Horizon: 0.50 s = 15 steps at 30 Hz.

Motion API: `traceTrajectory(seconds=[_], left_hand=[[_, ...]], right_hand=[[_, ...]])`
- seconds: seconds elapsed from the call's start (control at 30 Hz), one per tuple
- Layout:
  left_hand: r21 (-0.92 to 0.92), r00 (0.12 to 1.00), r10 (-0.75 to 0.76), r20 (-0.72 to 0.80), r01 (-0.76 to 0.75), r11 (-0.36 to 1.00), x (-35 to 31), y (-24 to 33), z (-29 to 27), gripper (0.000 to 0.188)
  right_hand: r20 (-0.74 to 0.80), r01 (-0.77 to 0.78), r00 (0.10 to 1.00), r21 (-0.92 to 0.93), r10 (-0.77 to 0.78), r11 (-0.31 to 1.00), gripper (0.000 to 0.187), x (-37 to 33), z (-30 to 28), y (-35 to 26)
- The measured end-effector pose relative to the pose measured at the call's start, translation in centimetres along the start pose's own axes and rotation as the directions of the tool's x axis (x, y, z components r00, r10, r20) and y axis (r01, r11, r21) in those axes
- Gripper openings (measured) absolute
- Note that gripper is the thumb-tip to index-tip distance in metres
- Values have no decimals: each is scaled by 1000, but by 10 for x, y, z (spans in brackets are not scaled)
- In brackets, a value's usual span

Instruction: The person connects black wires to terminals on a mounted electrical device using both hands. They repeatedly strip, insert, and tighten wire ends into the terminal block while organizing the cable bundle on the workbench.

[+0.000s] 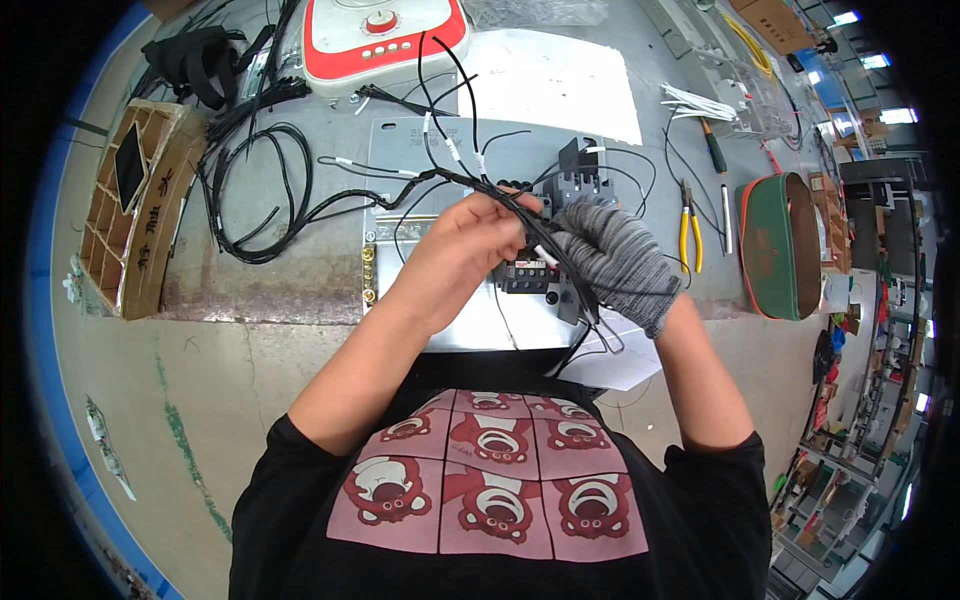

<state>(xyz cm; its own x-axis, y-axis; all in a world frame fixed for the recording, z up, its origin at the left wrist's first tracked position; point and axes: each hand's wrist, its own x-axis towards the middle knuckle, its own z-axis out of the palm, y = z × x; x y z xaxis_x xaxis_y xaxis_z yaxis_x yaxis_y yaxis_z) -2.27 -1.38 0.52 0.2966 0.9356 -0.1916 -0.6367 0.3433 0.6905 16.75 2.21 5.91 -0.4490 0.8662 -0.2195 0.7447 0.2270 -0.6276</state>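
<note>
A bundle of thin black wires [436, 176] with white marker sleeves runs across a grey metal mounting plate [395, 140]. My bare left hand [462, 252] pinches the bundle between thumb and fingers above the middle of the plate. Just to its right, my right hand [615, 258], in a grey striped knit glove, has its fingers curled against the same bundle; its fingertips are partly hidden. Beneath the hands sits a black terminal component [526, 278], partly covered by wires. Behind the glove stands a black electrical device [580, 170] on the plate. Loose wire ends hang toward my body.
At the left lie a coil of black cable [232, 238] and a wooden compartment box [150, 262] with a phone on it. A red-and-white machine [345, 62] stands at the back. Yellow-handled pliers [697, 240], a screwdriver [713, 150] and a green bin [765, 240] are at the right.
</note>
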Motion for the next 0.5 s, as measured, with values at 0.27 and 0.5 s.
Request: traceTrajectory(seconds=[0.27, 0.5], left_hand=[[7, 993, -106, -44, 106, 994, 10, -4, -2, 28], [73, 987, -97, -131, 107, 992, 20, 4, 11, 27]], right_hand=[[-199, 122, 966, -206, -164, 971, 20, -10, -38, -4], [139, 374, 914, -656, -382, 656, 20, -44, -28, -67]])
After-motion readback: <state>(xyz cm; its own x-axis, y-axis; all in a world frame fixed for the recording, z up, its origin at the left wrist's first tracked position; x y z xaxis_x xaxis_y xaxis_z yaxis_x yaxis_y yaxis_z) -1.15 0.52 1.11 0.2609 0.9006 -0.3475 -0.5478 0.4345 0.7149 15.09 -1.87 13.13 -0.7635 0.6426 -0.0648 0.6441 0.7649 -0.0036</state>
